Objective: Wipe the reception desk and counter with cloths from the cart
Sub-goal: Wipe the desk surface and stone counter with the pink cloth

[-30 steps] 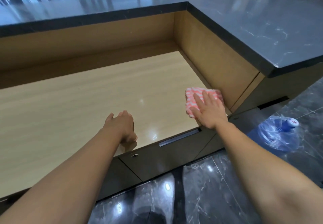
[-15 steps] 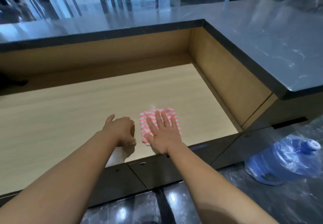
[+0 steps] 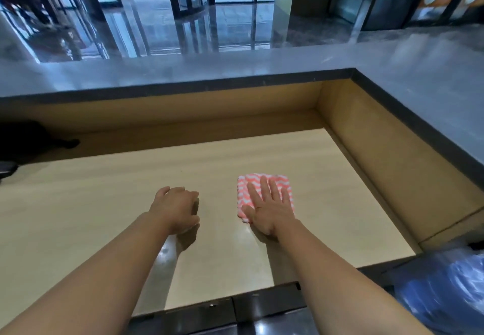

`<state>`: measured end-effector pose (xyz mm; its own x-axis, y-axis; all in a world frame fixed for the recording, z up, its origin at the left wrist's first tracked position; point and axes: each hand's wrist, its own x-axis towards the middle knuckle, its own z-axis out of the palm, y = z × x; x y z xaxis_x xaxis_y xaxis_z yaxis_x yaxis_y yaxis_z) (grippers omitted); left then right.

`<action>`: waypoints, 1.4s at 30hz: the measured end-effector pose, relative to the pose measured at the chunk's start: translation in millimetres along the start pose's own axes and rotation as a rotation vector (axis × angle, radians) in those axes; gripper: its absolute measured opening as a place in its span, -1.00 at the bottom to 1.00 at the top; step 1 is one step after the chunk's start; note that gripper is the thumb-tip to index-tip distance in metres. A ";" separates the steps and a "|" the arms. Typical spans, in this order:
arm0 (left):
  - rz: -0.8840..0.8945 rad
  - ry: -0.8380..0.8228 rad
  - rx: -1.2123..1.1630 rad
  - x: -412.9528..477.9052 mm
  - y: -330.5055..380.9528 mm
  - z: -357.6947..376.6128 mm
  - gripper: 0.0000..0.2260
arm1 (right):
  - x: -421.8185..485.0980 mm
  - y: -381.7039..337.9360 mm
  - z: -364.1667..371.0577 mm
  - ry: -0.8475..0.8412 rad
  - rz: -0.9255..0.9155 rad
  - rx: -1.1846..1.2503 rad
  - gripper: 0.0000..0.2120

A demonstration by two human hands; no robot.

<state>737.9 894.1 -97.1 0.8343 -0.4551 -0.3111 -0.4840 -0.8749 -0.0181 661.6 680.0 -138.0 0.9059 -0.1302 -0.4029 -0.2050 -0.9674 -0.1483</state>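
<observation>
The folded cloth lies under the right hand, reaching out past the fingertips toward 12 o'clock. That hand is flat, fingers spread, pressing the cloth onto the desk. At its 9 o'clock, apart from the cloth, the left hand rests on the desk with fingers curled under, holding nothing. The cloth is soft, with pink and white zigzags; the desk is pale, glossy wood grain. A blue plastic water bottle sits at 4 o'clock. A grey stone counter wraps from 12 to 3 o'clock.
</observation>
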 end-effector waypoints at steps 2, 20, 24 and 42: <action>0.022 0.026 -0.006 18.9 -19.7 -4.4 -0.55 | 24.3 -11.8 -10.5 -0.001 0.036 0.020 -0.40; -0.029 0.072 -0.054 105.7 -168.6 -24.8 -0.28 | 205.3 -103.5 -87.6 -0.032 0.307 0.030 -0.42; -0.064 0.050 -0.061 96.2 -188.3 -22.7 -0.32 | 223.9 -164.2 -98.1 -0.091 0.218 0.006 -0.47; -0.140 -0.189 -0.008 90.2 -185.7 -15.5 -0.25 | 235.8 -126.9 -99.1 -0.094 0.118 0.001 -0.36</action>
<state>907.1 1013.0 -107.1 0.8287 -0.2906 -0.4782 -0.3639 -0.9291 -0.0661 937.9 750.6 -124.6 0.8370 -0.2221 -0.5002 -0.3082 -0.9465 -0.0955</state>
